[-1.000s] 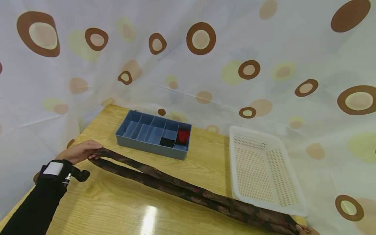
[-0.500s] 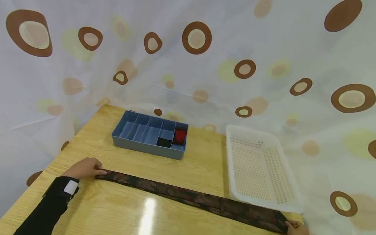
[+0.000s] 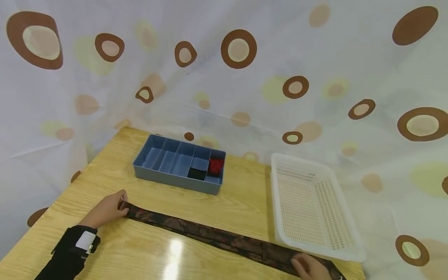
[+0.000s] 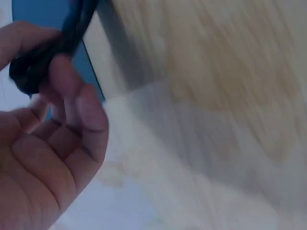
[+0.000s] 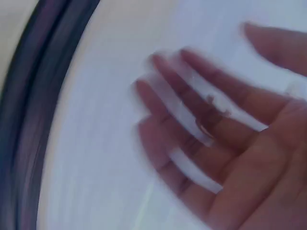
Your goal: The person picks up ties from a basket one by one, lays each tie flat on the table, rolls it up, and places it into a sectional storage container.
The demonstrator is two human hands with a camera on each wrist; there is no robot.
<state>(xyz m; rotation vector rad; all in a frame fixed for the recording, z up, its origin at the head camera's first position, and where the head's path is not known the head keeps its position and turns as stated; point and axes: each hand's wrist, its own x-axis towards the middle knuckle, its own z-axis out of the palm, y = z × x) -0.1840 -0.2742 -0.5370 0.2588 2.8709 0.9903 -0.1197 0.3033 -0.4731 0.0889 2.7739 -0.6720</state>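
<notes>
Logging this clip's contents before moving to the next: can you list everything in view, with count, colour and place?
Tie: one, dark brown-red patterned, flat across near table.
Organizer tray: one, blue-grey, divided, far left-centre of table.
Rolled items: two, black and red, in the tray's right compartments.
Basket: one, white perforated, right side.
Table: one, light wood.
Curtain: white with brown circles, behind.
Left hand: grips the tie's left end.
Right hand: fingers spread, at the tie's right end.
</notes>
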